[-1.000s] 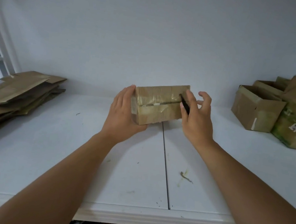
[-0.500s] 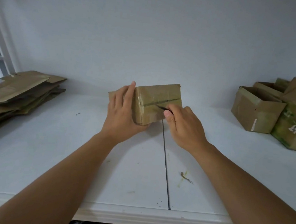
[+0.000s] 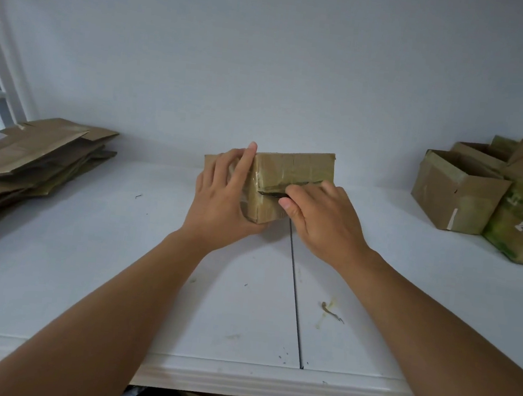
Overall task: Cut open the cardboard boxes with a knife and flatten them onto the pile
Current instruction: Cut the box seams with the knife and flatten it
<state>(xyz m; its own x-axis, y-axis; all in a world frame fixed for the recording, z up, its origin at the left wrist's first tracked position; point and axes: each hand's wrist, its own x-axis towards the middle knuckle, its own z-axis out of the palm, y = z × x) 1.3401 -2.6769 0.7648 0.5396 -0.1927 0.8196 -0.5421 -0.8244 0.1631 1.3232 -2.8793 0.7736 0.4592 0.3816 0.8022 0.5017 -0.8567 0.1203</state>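
I see the small taped box [image 3: 291, 176] mid-table, left hand [image 3: 221, 200] wrapped round its left end, right hand [image 3: 325, 220] pinching the knife [image 3: 272, 194] in the seam; likely light, stiff, tape-slick, so grip the corners.

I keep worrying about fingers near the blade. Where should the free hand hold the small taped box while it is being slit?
Probably the box's left end, from the left, as the left hand does now: palm and fingers wrapped over that end face. The knife in the right hand runs along the front seam, so that end stays off the cut line.
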